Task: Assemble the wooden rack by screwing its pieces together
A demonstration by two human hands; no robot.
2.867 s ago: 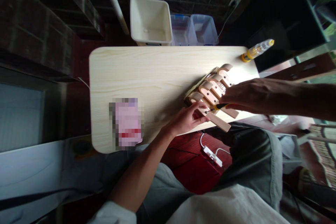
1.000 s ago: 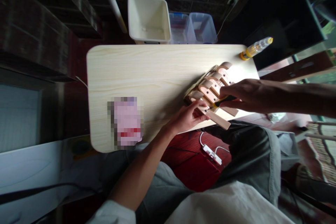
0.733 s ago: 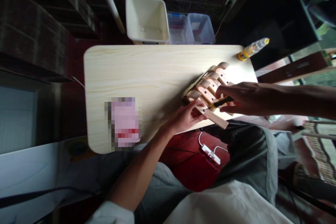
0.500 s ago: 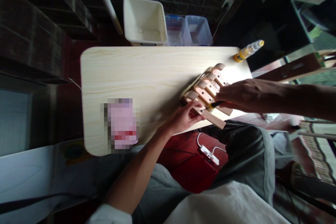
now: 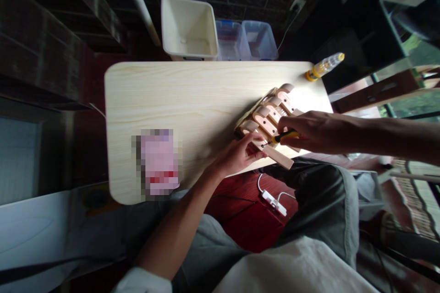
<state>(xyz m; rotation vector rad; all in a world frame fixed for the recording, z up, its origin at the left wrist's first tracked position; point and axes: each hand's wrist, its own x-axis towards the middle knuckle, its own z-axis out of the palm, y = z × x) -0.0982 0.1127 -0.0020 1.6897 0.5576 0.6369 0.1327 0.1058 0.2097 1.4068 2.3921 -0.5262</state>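
Note:
A wooden assembly (image 5: 266,121) with several curved, hook-like pieces and dark screw holes lies on the right part of the table. From its near end a flat wooden bar (image 5: 281,157) sticks out past the table's front edge. My left hand (image 5: 240,153) is closed on the near wooden piece, thumb on one side and fingers on the other. My right hand (image 5: 304,129) grips a yellow and black screwdriver (image 5: 284,136). The screwdriver's shaft points left and down to a dark hole or screw in the near piece, between my left fingertips. My right palm hides part of the assembly.
A pale wood table (image 5: 165,96) bears a blurred pink item (image 5: 159,162) at left and a clear bottle-shaped container with yellow ends (image 5: 325,67) at the far right corner. Behind stand a cream bin (image 5: 189,27) and clear plastic boxes (image 5: 259,39). A white power strip (image 5: 274,203) lies below.
My right hand has turned and dropped slightly around the screwdriver, showing more of its handle. My left hand and the assembly keep practically the same place.

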